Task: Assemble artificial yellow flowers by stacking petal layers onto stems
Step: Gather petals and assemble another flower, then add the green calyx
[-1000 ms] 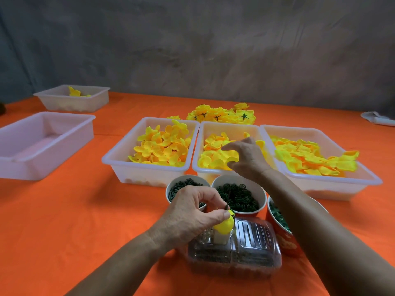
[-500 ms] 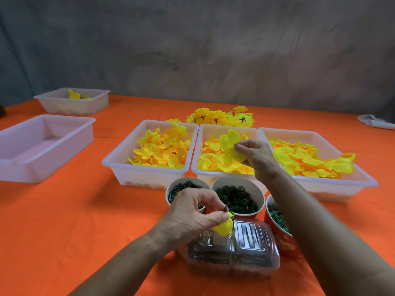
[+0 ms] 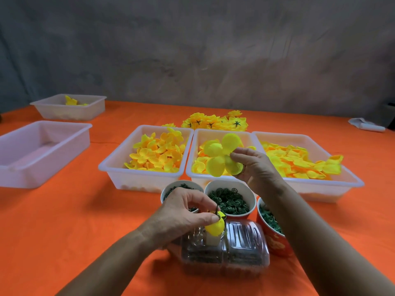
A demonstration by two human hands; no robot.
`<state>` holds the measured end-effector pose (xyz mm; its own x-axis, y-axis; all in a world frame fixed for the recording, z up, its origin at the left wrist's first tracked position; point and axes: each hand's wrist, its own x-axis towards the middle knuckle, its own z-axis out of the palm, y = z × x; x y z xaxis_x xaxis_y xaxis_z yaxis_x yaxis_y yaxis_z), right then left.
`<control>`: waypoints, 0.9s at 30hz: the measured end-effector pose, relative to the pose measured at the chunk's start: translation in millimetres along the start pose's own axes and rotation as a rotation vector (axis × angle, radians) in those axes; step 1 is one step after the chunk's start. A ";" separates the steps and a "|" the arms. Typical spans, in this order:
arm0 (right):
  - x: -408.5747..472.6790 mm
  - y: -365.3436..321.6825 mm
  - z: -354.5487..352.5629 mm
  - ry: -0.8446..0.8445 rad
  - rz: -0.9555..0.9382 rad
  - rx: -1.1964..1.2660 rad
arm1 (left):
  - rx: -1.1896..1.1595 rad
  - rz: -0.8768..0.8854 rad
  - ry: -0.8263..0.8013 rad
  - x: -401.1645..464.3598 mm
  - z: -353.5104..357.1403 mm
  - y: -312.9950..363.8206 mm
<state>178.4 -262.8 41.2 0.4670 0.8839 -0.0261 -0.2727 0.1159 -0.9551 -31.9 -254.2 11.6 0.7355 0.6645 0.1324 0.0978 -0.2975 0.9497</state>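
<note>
My left hand pinches a small yellow flower bud with a thin dark stem tip poking up, held over a clear plastic box. My right hand holds a bright yellow petal layer by its edge, lifted above the middle white tray of yellow petals. The petal layer is spread flat with several round lobes. The two hands are apart, the right one higher and farther from me.
White trays of petals stand left and right of the middle one. Three cups of green parts sit in front. Finished flowers lie behind. Two more tubs stand far left on the orange cloth.
My right hand has lifted a petal layer out of the middle tray and drawn it back toward me. My left hand has stayed over the clear box with the bud.
</note>
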 end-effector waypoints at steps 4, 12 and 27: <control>-26.4 -7.1 5.9 -0.095 0.049 0.040 | -0.136 -0.013 0.122 4.6 -11.1 8.6; -57.6 -40.0 25.0 -0.184 0.007 0.072 | -0.289 -0.128 0.243 26.8 -20.0 53.4; -93.7 -56.6 25.2 -0.247 -0.051 -0.233 | -0.662 -0.151 0.123 32.8 -14.4 60.5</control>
<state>128.9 -340.8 105.1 0.2498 0.9659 0.0681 -0.0420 0.0811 -0.9958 -11.5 -240.6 77.4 0.6607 0.7504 -0.0206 -0.2659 0.2596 0.9284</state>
